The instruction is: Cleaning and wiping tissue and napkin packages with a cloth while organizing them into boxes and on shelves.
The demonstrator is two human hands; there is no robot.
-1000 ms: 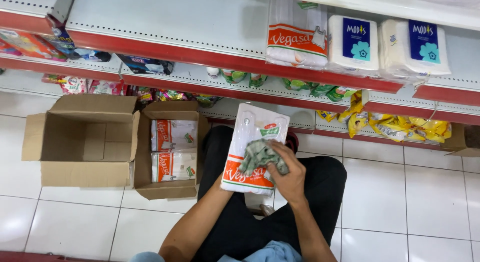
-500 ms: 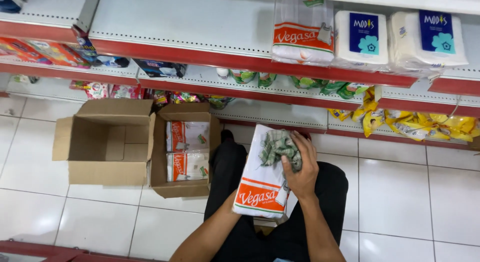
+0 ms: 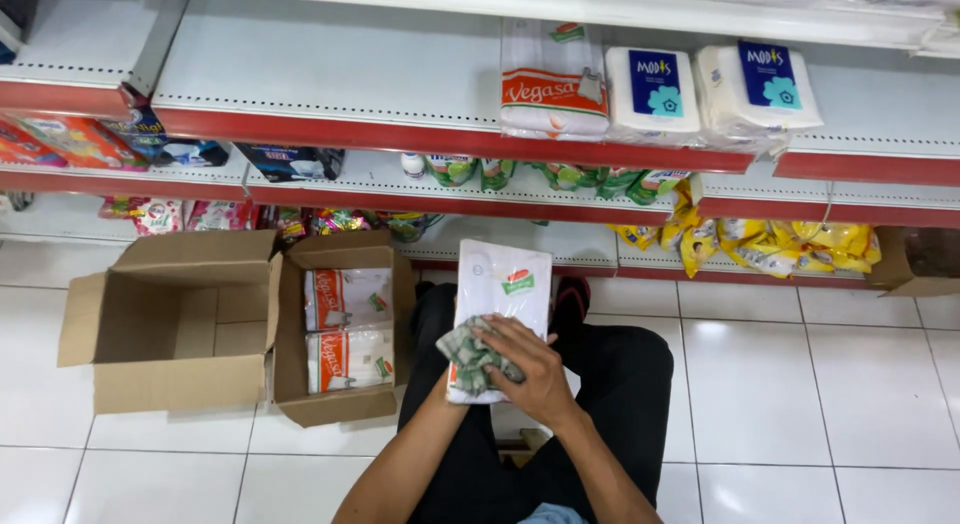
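Down over the lap, the right hand (image 3: 535,369) presses a crumpled greenish cloth (image 3: 472,352) against the lower face of a white napkin pack (image 3: 502,302); its grip is closed on the cloth, fingers curled over the wad. The pack stands tilted on the person's dark trousers, its top edge pointing away toward the shelves, and a small red and green mark shows above the grip. The left hand (image 3: 448,386) is almost wholly hidden behind the pack's lower left corner; only the forearm leading up to it shows, so whether its grip is closed on the pack I cannot tell.

Left of the grip, on the white tiled floor (image 3: 800,384), sits a small open cardboard box (image 3: 340,409) with two more white and orange packs (image 3: 348,329) lying inside it. Further left again, touching that box, is a larger open cardboard box (image 3: 165,374) with its flaps spread.

Beyond the grip run red-edged shelves (image 3: 450,139). On the upper one, well above the hand, lies another white and orange napkin pack (image 3: 552,79), and just right of it two white tissue packs with blue labels (image 3: 715,84). Lower and to the right, yellow sachets (image 3: 790,246) hang along the bottom shelf.
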